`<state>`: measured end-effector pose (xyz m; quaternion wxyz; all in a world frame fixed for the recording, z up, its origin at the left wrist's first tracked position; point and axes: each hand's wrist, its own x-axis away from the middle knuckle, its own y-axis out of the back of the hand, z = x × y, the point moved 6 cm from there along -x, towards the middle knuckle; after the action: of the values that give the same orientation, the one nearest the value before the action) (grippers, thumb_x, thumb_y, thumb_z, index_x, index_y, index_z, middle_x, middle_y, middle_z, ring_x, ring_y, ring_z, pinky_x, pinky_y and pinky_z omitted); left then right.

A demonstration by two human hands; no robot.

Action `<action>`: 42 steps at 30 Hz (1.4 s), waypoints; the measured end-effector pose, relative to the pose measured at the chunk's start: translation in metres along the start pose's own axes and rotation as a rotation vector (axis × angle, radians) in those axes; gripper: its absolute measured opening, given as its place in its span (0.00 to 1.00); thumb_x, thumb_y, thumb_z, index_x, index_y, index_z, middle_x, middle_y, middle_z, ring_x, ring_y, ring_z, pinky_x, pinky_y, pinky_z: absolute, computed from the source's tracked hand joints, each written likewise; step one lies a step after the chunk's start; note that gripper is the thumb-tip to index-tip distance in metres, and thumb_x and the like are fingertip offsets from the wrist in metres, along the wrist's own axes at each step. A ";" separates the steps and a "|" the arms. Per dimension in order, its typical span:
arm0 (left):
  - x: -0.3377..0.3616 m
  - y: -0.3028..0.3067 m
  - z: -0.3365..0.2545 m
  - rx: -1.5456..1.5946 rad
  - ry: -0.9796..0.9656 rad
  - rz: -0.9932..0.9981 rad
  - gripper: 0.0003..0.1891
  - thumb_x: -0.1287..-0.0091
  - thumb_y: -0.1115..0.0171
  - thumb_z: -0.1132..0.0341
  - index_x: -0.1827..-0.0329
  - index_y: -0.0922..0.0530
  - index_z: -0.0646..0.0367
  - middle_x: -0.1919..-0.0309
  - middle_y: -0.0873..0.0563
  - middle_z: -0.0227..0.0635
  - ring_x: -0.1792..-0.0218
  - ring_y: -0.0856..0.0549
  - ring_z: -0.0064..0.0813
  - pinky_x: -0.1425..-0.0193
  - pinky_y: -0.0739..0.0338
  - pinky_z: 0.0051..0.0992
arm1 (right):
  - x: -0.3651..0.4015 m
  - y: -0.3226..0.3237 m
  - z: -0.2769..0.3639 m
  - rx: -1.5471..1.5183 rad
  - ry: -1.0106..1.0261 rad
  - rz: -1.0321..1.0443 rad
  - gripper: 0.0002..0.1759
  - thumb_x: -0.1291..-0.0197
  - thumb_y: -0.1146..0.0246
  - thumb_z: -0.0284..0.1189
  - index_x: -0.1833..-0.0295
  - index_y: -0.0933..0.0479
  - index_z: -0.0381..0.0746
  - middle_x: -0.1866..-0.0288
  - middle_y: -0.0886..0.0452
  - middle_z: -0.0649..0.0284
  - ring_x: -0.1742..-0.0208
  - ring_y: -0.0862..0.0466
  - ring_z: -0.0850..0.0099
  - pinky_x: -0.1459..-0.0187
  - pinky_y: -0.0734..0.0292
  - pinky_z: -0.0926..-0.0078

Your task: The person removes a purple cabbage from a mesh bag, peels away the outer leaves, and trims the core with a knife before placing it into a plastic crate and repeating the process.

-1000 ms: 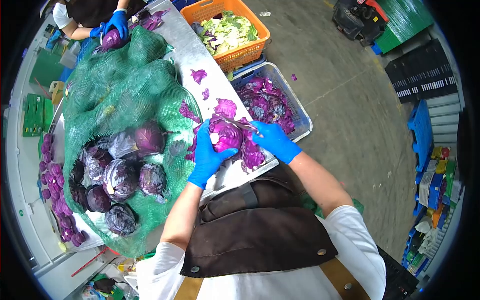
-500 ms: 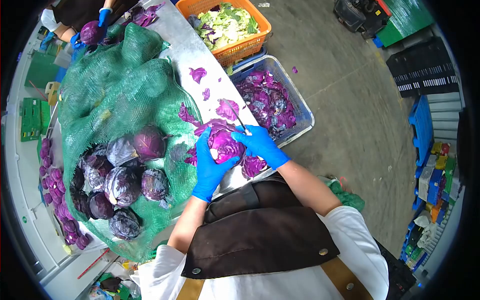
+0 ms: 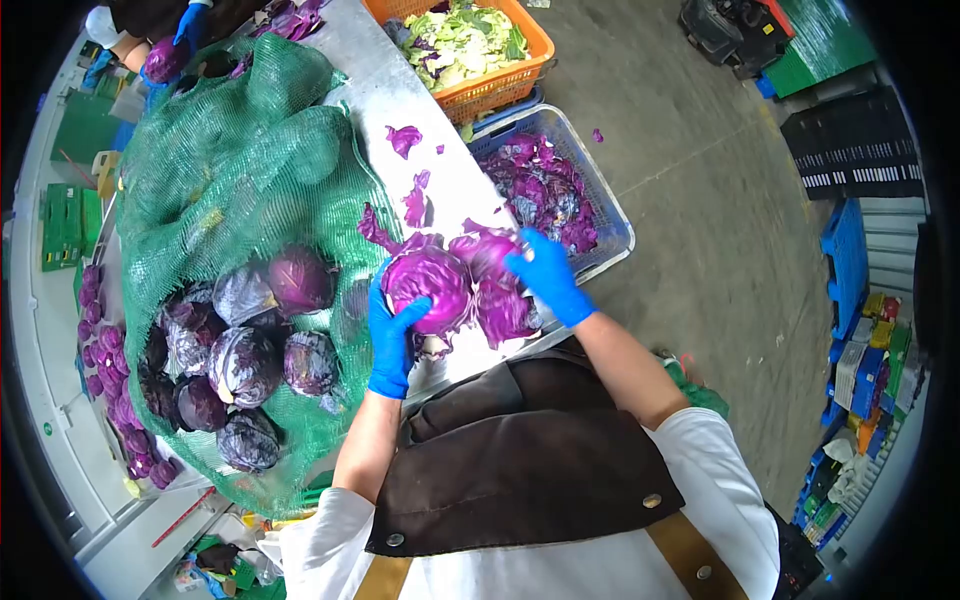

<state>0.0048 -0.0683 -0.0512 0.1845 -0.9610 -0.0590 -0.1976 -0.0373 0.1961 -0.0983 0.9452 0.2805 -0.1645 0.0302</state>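
A trimmed red cabbage [image 3: 428, 287] rests on the metal table, its smooth purple side facing up. My left hand [image 3: 394, 330] in a blue glove grips it from the left, thumb across its front. My right hand [image 3: 552, 280], also gloved, is at the cabbage's right side with its fingers closed on a peeled outer leaf [image 3: 490, 256], slightly blurred. Another loose leaf [image 3: 505, 312] hangs below, beside the cabbage. The knife does not show now. Torn leaf pieces [image 3: 403, 140] lie farther up the table.
A green mesh sack [image 3: 235, 190] with several whole red cabbages [image 3: 245, 368] covers the left side. Beyond the table's right edge stand a blue crate [image 3: 612, 225] of purple leaves and an orange crate [image 3: 500, 88] of pale leaves. A co-worker's gloved hand [image 3: 192, 24] holds another cabbage [image 3: 166, 60].
My right hand has moved right and slightly up, drawing outer leaves away from the cabbage, whose smooth head now shows. The knife seen earlier at my right hand is out of sight.
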 end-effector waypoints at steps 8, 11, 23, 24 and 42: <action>-0.022 -0.037 0.005 0.067 0.035 -0.077 0.34 0.42 0.27 0.74 0.32 0.29 0.61 0.42 0.18 0.41 0.42 0.18 0.36 0.34 0.22 0.37 | 0.015 0.047 0.079 -0.181 0.169 -0.036 0.40 0.45 0.26 0.50 0.36 0.24 0.32 0.51 0.15 0.47 0.52 0.14 0.51 0.52 0.20 0.56; -0.025 -0.043 0.009 0.038 0.037 -0.085 0.33 0.43 0.26 0.74 0.33 0.29 0.62 0.42 0.18 0.42 0.43 0.17 0.36 0.35 0.22 0.36 | 0.018 -0.005 0.047 -0.322 0.072 0.195 0.40 0.42 0.24 0.40 0.30 0.29 0.30 0.40 0.17 0.54 0.44 0.19 0.70 0.40 0.23 0.68; -0.029 -0.036 0.002 0.282 0.368 -0.057 0.33 0.35 0.32 0.56 0.29 0.31 0.60 0.38 0.21 0.49 0.41 0.17 0.47 0.38 0.19 0.50 | -0.001 0.001 -0.017 0.012 -0.019 -0.038 0.34 0.51 0.24 0.39 0.39 0.21 0.34 0.52 0.14 0.44 0.51 0.13 0.52 0.50 0.18 0.56; -0.028 -0.033 0.002 0.349 0.385 -0.051 0.33 0.34 0.34 0.53 0.29 0.31 0.59 0.37 0.21 0.49 0.40 0.18 0.49 0.39 0.19 0.53 | 0.000 0.001 -0.020 0.038 -0.013 -0.084 0.34 0.51 0.24 0.38 0.39 0.21 0.35 0.52 0.14 0.44 0.50 0.13 0.51 0.51 0.18 0.55; -0.022 -0.031 0.041 0.533 0.375 0.016 0.29 0.26 0.43 0.48 0.28 0.30 0.55 0.34 0.22 0.47 0.37 0.19 0.49 0.34 0.23 0.58 | 0.039 -0.009 0.081 -0.085 0.164 0.066 0.33 0.47 0.29 0.35 0.35 0.29 0.39 0.65 0.14 0.49 0.62 0.12 0.51 0.61 0.19 0.55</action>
<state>-0.0070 -0.0249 -0.0845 0.4390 -0.8260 -0.0660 -0.3474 -0.0230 0.1432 -0.0259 0.9650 0.2312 -0.0967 0.0773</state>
